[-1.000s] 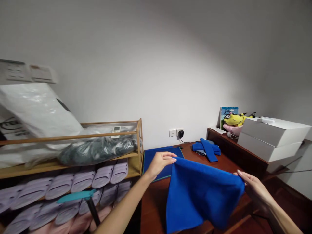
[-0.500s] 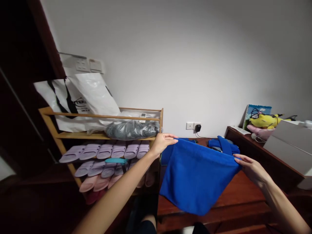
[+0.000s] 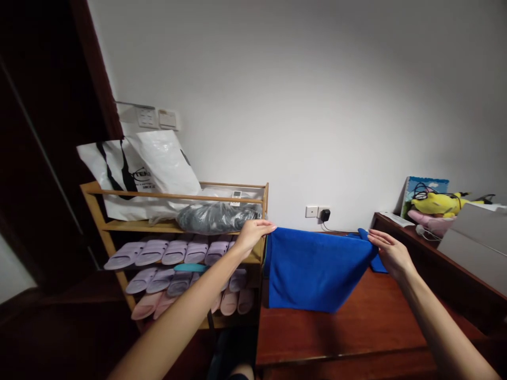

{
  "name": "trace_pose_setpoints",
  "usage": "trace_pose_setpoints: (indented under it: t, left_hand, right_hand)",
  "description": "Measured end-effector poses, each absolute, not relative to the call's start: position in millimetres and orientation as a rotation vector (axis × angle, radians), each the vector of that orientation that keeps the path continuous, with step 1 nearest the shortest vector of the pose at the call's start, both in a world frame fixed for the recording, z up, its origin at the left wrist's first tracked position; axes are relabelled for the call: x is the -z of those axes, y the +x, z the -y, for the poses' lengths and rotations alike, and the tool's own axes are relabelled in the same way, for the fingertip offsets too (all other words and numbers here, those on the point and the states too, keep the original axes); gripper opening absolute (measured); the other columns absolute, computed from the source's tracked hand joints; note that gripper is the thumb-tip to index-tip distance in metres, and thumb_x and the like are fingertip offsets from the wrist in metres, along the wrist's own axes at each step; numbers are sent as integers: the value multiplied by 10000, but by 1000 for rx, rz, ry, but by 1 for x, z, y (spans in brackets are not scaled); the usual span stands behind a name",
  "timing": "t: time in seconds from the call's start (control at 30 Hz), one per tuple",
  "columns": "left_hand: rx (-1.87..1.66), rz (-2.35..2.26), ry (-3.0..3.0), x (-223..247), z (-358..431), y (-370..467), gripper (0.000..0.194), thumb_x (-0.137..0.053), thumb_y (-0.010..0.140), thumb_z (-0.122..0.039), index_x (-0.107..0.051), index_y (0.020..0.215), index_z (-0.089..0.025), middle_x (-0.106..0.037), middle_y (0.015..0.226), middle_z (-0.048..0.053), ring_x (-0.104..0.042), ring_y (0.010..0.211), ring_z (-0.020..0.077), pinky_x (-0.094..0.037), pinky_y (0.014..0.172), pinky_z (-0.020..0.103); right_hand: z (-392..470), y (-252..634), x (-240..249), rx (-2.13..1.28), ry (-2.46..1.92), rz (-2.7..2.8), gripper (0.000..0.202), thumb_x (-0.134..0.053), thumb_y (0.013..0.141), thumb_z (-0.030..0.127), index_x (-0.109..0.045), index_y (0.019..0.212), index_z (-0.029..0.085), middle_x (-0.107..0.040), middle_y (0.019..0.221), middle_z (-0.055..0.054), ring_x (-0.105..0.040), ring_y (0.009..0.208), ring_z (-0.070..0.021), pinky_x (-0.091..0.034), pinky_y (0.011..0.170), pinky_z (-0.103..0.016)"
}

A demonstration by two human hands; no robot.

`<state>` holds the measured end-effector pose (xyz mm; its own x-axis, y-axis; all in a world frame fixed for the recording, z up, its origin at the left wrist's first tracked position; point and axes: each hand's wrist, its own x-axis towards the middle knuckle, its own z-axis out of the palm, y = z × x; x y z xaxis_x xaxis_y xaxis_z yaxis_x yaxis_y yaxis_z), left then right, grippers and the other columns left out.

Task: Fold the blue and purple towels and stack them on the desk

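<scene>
A blue cloth (image 3: 319, 272) hangs between my two hands above a reddish-brown wooden table. My left hand (image 3: 253, 237) pinches its upper left corner between thumb and fingers. At the upper right corner, my right hand (image 3: 390, 252) grips the cloth the same way. The top edge is drawn nearly straight, while the lower part drops in soft folds toward the tabletop. More blue fabric (image 3: 379, 264) lies behind it on the table, mostly hidden by the cloth and my right hand.
On the left, a wooden shoe rack (image 3: 95, 203) carries several slippers (image 3: 174, 250) and a white bag (image 3: 158, 163). The table (image 3: 309, 338) spreads below the cloth. A raised ledge at right holds a yellow plush toy (image 3: 435, 203) and a white box (image 3: 475, 232). A black plug (image 3: 325, 215) sits in the wall.
The cloth has been raised and moved back toward the wall, its lower edge now higher and straighter. Both hands still grip its corners. The view has shifted slightly.
</scene>
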<state>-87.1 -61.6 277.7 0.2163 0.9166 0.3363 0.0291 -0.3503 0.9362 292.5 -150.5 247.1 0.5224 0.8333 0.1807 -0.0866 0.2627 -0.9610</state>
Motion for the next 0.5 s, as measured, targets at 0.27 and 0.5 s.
trace_pose_setpoints:
  t: [0.27,0.5]
  left_hand:
    - [-1196,-969,1713,-283,51,-98,352,-748,608,-375,-732,866,-136,-739,763,78,-665,715,202,-505,675,300]
    - [-1168,-1088,2024,-287,53,-105,194,-710,626,-346,-716,711,-171,-729,701,47,-664,691,217,-487,642,287]
  right_hand:
    - [149,292,-259,-572,-1306,1006,405,-779,538,443,-719,856,200,-730,866,-55,-658,819,-219,-524,723,-316]
    - [155,289,-255,-123,-1538,1336,391,-666,625,495,-714,852,180,-703,725,-65,-644,700,-230,-500,614,-329]
